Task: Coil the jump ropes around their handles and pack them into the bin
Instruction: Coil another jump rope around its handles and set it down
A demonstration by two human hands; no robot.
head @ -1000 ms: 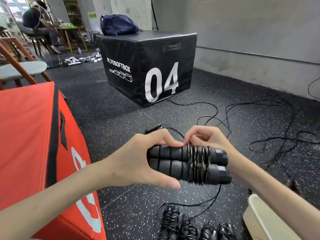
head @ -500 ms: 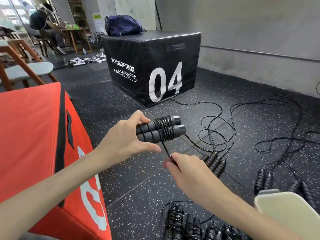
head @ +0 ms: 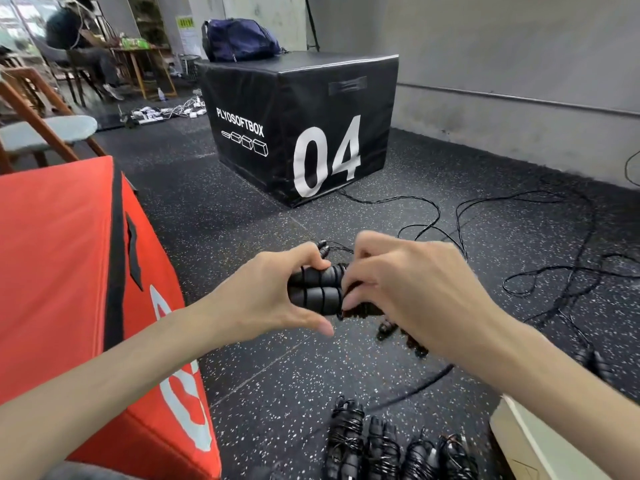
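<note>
Winding the rope onto its paired handles

We grip the two handles (head: 317,291) side by side in our left hand (head: 266,296), mid-air above the floor (head: 242,209); our right hand (head: 408,289) curls over the coil, seemingly pinching the rope. We should keep turns tight and adjacent, then tuck the tail before adding it to the wound bundles (head: 391,448) beside the bin (head: 530,441).

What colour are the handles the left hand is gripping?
Black, ribbed; the handles show best in the head view, held by the left hand.
</note>
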